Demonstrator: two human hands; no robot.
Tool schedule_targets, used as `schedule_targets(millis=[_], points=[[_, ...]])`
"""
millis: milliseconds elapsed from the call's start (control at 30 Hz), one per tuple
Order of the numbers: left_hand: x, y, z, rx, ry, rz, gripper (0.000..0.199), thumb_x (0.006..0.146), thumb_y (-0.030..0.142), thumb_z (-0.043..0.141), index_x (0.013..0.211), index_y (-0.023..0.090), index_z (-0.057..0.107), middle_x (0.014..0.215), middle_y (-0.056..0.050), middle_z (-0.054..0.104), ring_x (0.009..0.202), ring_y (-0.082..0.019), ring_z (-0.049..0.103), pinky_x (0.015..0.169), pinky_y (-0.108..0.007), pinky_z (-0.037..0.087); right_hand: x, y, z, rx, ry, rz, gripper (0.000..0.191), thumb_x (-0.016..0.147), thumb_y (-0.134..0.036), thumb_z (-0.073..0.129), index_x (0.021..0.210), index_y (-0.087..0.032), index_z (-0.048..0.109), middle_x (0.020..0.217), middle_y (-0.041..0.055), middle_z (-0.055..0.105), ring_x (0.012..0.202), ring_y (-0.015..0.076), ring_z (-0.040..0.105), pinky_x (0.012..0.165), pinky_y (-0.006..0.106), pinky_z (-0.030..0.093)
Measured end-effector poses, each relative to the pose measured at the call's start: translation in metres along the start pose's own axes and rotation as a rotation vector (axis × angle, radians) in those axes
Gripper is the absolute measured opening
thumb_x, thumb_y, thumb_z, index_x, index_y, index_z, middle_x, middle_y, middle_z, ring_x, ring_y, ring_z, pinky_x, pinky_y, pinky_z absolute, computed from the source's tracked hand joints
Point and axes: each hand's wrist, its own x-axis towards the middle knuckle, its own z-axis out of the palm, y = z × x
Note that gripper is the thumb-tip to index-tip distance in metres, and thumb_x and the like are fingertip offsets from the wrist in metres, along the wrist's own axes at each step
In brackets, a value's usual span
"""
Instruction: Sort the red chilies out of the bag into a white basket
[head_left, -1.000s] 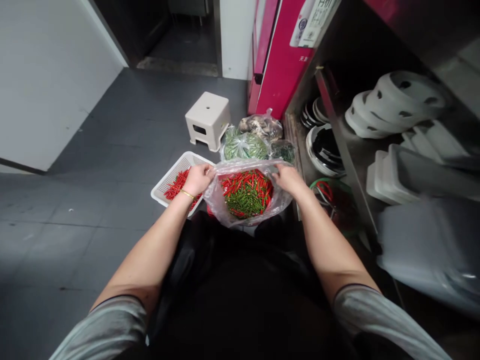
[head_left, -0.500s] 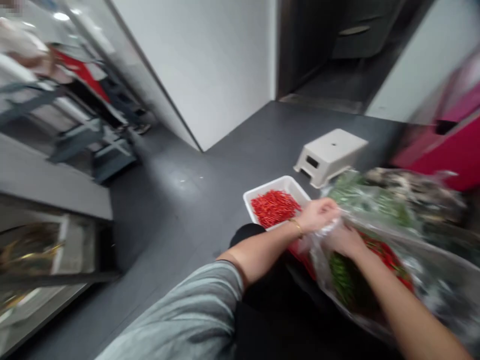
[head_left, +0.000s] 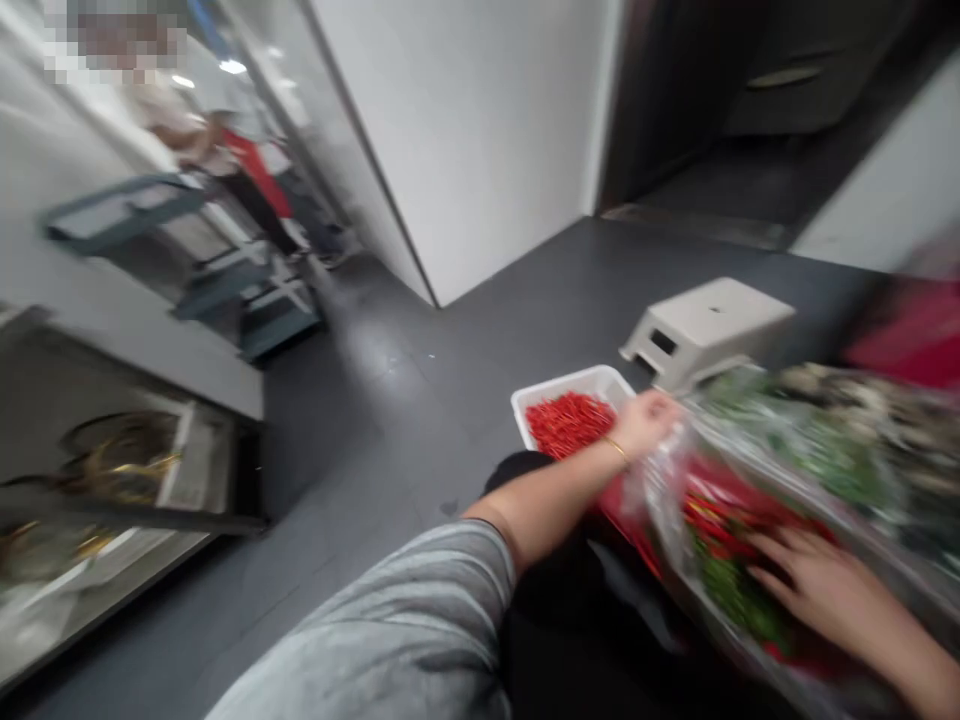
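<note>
My left hand (head_left: 649,420), with a thin gold bracelet at the wrist, is closed on the edge of a clear plastic bag (head_left: 666,475). Inside the bag lie red peppers (head_left: 712,520) and green peppers (head_left: 731,590) against a red lining. My right hand (head_left: 814,575) reaches into the bag, its fingers spread over the peppers, and its fingertips touch them. Just beyond my left wrist, a white basket (head_left: 525,397) on the floor holds a heap of small red peppers (head_left: 566,420). My left forearm covers part of the basket.
A white stool (head_left: 716,320) stands beyond the basket. Other bags with green vegetables (head_left: 832,450) lie at the right. On the left are a metal shelf (head_left: 225,520) and a grey cart (head_left: 277,325), with a person near the cart. A white wall corner stands ahead.
My right hand has moved away from my left hand, down and right into the bag, and its fingers have spread. More of the bag's contents shows. The whole view has shifted.
</note>
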Motion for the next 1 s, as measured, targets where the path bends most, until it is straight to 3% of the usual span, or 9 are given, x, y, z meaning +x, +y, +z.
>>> schedule_targets(millis=[100,200,267,333,400,500,700,867,1000], points=[[-0.016,0.026,-0.003,0.274,0.078,0.162,0.01,0.08,0.014,0.052,0.087,0.017,0.059,0.09,-0.009,0.062,0.088,-0.019,0.057,0.088,-0.035,0.046,-0.023,-0.041,-0.049,-0.077,-0.133,0.031,0.043,0.081,-0.04,0.05,0.117,-0.025,0.068,0.11,0.017,0.067,0.105,0.0326,0.062,0.095,0.047,0.045],[-0.021,0.046,0.001,0.411,0.065,0.42,0.031,0.079,0.018,0.056,0.111,0.017,0.057,0.121,-0.013,0.056,0.118,-0.025,0.047,0.099,-0.037,0.04,-0.025,-0.04,-0.079,0.018,-0.142,0.086,0.045,0.088,-0.037,0.05,0.129,-0.022,0.061,0.123,0.013,0.062,0.114,0.0263,0.057,0.099,0.039,0.042],[-0.028,0.054,0.01,0.42,-0.055,0.455,0.033,0.082,0.023,0.055,0.115,0.018,0.057,0.122,-0.012,0.056,0.117,-0.025,0.048,0.094,-0.036,0.043,-0.028,-0.028,-0.094,0.088,-0.105,0.206,0.042,0.09,-0.034,0.051,0.13,-0.023,0.059,0.125,0.0094,0.062,0.113,0.0222,0.058,0.097,0.034,0.043],[-0.039,0.056,0.022,0.397,-0.257,0.437,0.024,0.084,0.027,0.054,0.105,0.018,0.061,0.104,-0.009,0.063,0.099,-0.022,0.056,0.085,-0.033,0.046,-0.03,-0.022,-0.106,0.067,-0.034,0.393,0.037,0.092,-0.032,0.049,0.126,-0.022,0.061,0.121,0.0081,0.065,0.108,0.0218,0.06,0.094,0.033,0.044],[-0.046,0.05,0.034,0.339,-0.44,0.402,0.019,0.085,0.031,0.053,0.091,0.016,0.063,0.084,-0.005,0.064,0.08,-0.017,0.057,0.075,-0.028,0.046,-0.027,-0.025,-0.113,0.003,0.018,0.511,0.032,0.095,-0.031,0.045,0.117,-0.02,0.066,0.114,0.0088,0.068,0.105,0.0227,0.061,0.091,0.033,0.045],[-0.038,0.027,0.046,0.23,-0.583,0.291,0.018,0.082,0.032,0.056,0.08,0.015,0.062,0.07,-0.002,0.061,0.065,-0.012,0.054,0.064,-0.024,0.044,-0.011,-0.041,-0.105,-0.072,-0.033,0.51,0.031,0.096,-0.032,0.043,0.107,-0.019,0.069,0.11,0.0107,0.069,0.1,0.024,0.063,0.086,0.033,0.047],[-0.006,-0.005,0.043,0.184,-0.555,0.009,0.013,0.076,0.024,0.062,0.068,0.014,0.061,0.058,0.0,0.06,0.051,-0.009,0.054,0.052,-0.021,0.042,0.014,-0.053,-0.059,-0.129,-0.435,0.507,0.028,0.089,-0.032,0.057,0.104,-0.012,0.07,0.105,0.0179,0.069,0.097,0.0295,0.066,0.076,0.034,0.05],[-0.018,-0.013,0.05,0.373,-0.681,-0.241,0.028,0.075,0.028,0.07,0.054,0.014,0.056,0.047,-0.002,0.058,0.039,-0.01,0.051,0.041,-0.02,0.037,0.009,-0.046,-0.06,-0.098,-0.334,0.462,0.027,0.094,-0.035,0.05,0.106,-0.02,0.068,0.106,0.0113,0.069,0.096,0.0238,0.065,0.076,0.029,0.048],[-0.032,-0.019,0.059,0.185,-0.628,-0.443,0.034,0.075,0.04,0.073,0.061,0.015,0.054,0.048,-0.001,0.059,0.038,-0.008,0.051,0.038,-0.019,0.037,0.0,-0.056,-0.068,0.008,-0.233,0.33,0.026,0.097,-0.034,0.048,0.097,-0.021,0.069,0.098,0.0068,0.071,0.091,0.0188,0.065,0.078,0.025,0.044]])
